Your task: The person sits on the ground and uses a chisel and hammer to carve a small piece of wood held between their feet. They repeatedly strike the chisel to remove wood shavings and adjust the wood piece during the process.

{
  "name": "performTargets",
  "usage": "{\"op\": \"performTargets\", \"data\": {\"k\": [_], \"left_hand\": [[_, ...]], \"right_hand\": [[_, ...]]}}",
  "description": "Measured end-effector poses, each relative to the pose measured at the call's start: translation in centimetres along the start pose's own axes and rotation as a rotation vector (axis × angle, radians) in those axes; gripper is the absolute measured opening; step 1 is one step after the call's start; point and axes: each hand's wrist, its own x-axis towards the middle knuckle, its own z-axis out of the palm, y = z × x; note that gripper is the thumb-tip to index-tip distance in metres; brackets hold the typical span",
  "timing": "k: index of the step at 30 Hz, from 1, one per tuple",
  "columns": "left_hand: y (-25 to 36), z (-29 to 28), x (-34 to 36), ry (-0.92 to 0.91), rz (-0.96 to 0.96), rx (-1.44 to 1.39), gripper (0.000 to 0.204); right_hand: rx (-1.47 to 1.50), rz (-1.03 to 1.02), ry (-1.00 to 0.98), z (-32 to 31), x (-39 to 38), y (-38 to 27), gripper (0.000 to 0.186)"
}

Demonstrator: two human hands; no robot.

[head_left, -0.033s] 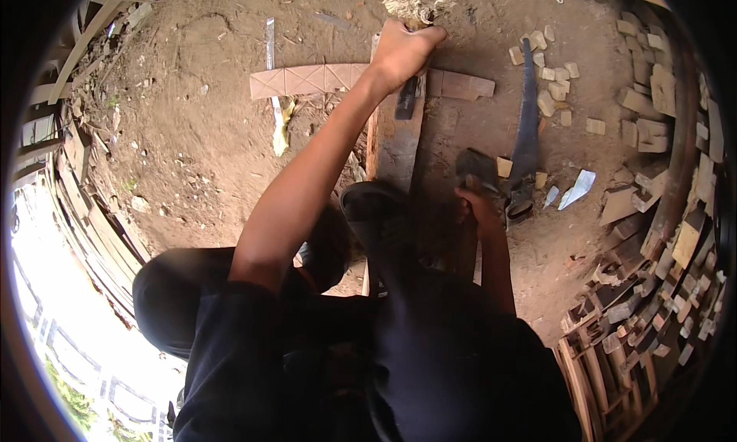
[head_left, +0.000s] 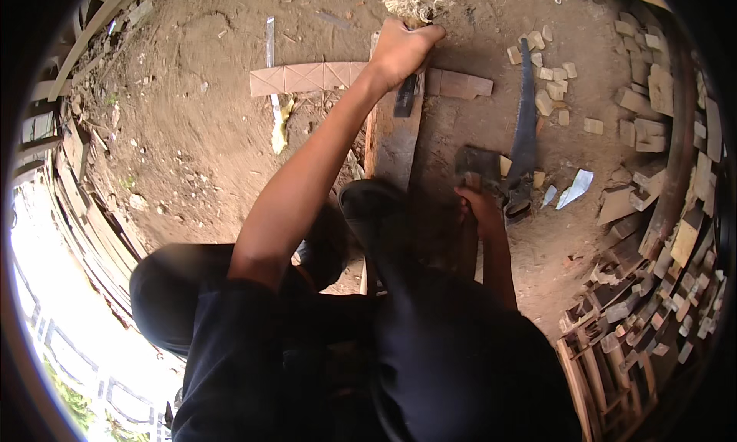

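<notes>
The left hand's (head_left: 407,54) grip is closed round a chisel (head_left: 404,101), its long axis running roughly toward the body above the plank (head_left: 395,146). Rightward and nearer the body, the right hand (head_left: 481,212) wraps a dark-headed tool (head_left: 477,163), head pointing away.

A brown, uneven bare-earth floor (head_left: 192,74) is strewn with small chips. Right of this floor rise jumbled pale sawn wooden blocks (head_left: 651,137); along its left run long weathered wooden planks (head_left: 88,216), with glaring white daylight (head_left: 84,304) beyond.
</notes>
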Motion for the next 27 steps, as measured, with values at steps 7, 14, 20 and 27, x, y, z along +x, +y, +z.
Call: {"op": "performTargets", "data": {"k": [7, 14, 20, 27], "left_hand": [[-0.1, -1.0, -1.2, 0.015, 0.037, 0.088, 0.026], [-0.4, 1.3, -0.9, 0.020, 0.113, 0.339, 0.028], [-0.3, 1.9, -1.4, 0.072, 0.219, 0.276, 0.024], [-1.1, -0.4, -0.9, 0.105, 0.087, 0.267, 0.023]], "right_hand": [[-0.607, -0.445, 0.009, 1.8, -8.3, -16.0, 0.019], [-1.178, -0.737, -0.080, 5.0, -12.1, -35.2, 0.023], [-0.857, -0.739, -0.261, 10.6, -14.6, -32.9, 0.007], [-0.831, -0.760, -0.342, 11.5, -13.5, -32.9, 0.013]]}}
